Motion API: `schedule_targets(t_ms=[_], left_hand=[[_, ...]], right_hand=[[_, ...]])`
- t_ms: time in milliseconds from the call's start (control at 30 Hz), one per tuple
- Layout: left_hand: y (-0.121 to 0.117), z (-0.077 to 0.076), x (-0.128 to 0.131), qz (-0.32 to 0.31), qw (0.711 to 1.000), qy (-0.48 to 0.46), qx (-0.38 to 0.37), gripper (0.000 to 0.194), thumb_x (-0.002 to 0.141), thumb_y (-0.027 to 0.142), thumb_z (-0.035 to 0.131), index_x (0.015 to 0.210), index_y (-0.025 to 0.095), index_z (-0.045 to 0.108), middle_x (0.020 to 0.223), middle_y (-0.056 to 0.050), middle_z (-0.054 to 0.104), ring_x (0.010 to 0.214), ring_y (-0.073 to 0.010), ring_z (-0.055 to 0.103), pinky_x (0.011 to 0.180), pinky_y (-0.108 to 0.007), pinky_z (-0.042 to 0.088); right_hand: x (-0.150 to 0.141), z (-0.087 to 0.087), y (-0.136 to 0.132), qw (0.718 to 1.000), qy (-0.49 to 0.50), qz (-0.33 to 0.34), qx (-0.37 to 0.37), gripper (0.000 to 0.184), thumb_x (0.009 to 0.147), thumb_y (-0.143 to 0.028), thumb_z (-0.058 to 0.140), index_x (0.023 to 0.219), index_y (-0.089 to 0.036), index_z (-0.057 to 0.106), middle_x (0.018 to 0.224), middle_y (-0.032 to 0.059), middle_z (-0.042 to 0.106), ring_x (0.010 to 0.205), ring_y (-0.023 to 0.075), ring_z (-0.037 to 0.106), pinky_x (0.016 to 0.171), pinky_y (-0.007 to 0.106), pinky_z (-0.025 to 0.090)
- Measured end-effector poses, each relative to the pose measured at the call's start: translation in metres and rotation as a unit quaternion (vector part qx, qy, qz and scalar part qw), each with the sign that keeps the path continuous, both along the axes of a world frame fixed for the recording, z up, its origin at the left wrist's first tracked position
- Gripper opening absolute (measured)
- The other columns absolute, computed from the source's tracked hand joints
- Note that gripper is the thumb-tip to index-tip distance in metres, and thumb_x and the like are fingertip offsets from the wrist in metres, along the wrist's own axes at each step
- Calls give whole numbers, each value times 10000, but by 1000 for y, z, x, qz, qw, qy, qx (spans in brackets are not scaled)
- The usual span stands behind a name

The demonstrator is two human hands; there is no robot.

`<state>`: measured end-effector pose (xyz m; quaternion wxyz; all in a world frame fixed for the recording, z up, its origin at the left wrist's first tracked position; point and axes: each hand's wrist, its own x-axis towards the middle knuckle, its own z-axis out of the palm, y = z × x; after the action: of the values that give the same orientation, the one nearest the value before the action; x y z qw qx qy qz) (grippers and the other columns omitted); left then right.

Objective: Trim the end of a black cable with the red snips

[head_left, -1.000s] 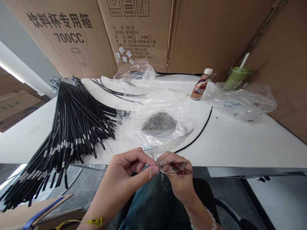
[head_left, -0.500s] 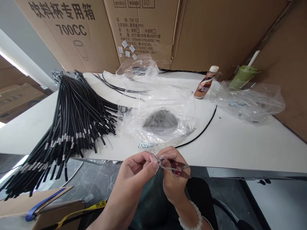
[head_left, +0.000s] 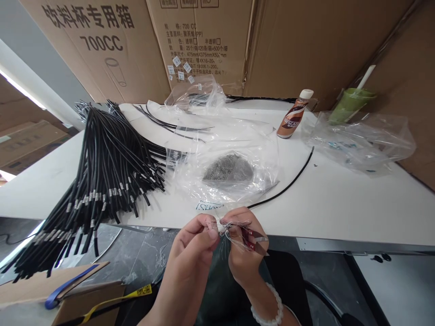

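Just off the table's front edge, my left hand is closed, thumb and forefinger pinching at thin wire strands. Something pale shows between the fingertips, too small to name. My right hand is closed around the frayed end of a black cable, whose rest curves up across the table to the right. Tucked in the same hand are small red-handled snips, metal blades pointing right. Loose strands fan out over both hands' fingertips and hang below them.
A clear plastic bag with a grey mass of fine wire lies ahead. A bundle of black cables covers the left side, its ends overhanging the edge. A bottle, another plastic bag and a green cup stand right, before cardboard boxes.
My left fingertips have drawn slightly left, opening a small gap from my right hand's fingers. The right hand keeps hold of the cable and snips. The view has shifted slightly.
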<state>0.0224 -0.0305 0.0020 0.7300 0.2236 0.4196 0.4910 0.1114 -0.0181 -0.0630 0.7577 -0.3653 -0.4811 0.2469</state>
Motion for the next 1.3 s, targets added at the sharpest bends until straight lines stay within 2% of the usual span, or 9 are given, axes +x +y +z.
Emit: schedule_targets(t_ms=[233, 400, 600, 800, 1100, 1300], left_hand=[[-4, -5, -3, 8, 1000, -18, -6, 222, 684, 311, 793, 684, 192, 606, 699, 15, 427, 727, -126, 380, 690, -194, 427], [-2, -8, -1, 22, 998, -62, 12, 184, 702, 290, 770, 695, 190, 616, 723, 15, 412, 722, -124, 381, 673, -200, 436], [2, -5, 2, 17, 993, -117, 29, 194, 718, 231, 739, 617, 180, 581, 674, 22, 399, 669, -118, 395, 654, -216, 464], [2, -7, 2, 18, 985, -169, 9, 169, 734, 203, 724, 632, 173, 593, 672, 32, 407, 648, -96, 420, 676, -197, 489], [-2, -10, 3, 29, 991, -124, 51, 179, 766, 254, 733, 676, 195, 590, 708, 34, 442, 667, -97, 436, 724, -188, 493], [-3, -17, 6, 36, 991, -122, 50, 193, 793, 268, 706, 694, 198, 556, 694, 32, 399, 659, -106, 391, 670, -203, 453]], right_hand=[[-2, 0, -3, 1000, 18, 19, -14, 190, 968, -191, 523, 795, -190, 601, 743, 22, 606, 679, 136, 603, 588, 245, 487], [-4, -1, -3, 998, 45, 41, -22, 183, 958, -194, 548, 783, -196, 601, 744, 7, 598, 681, 115, 597, 580, 211, 486], [-5, -2, -5, 996, 58, 60, -29, 187, 937, -118, 531, 796, -201, 620, 764, 4, 612, 701, 106, 608, 599, 195, 496], [-7, -5, -7, 995, 62, 65, -31, 195, 928, -98, 514, 827, -216, 634, 773, -1, 613, 720, 106, 608, 600, 190, 493], [-6, -4, -7, 994, 70, 68, -45, 163, 932, -150, 557, 799, -197, 638, 756, 21, 618, 671, 131, 612, 516, 216, 475], [-8, -6, -7, 994, 78, 57, -49, 137, 938, -180, 563, 811, -195, 612, 757, 20, 609, 641, 121, 600, 491, 199, 467]])
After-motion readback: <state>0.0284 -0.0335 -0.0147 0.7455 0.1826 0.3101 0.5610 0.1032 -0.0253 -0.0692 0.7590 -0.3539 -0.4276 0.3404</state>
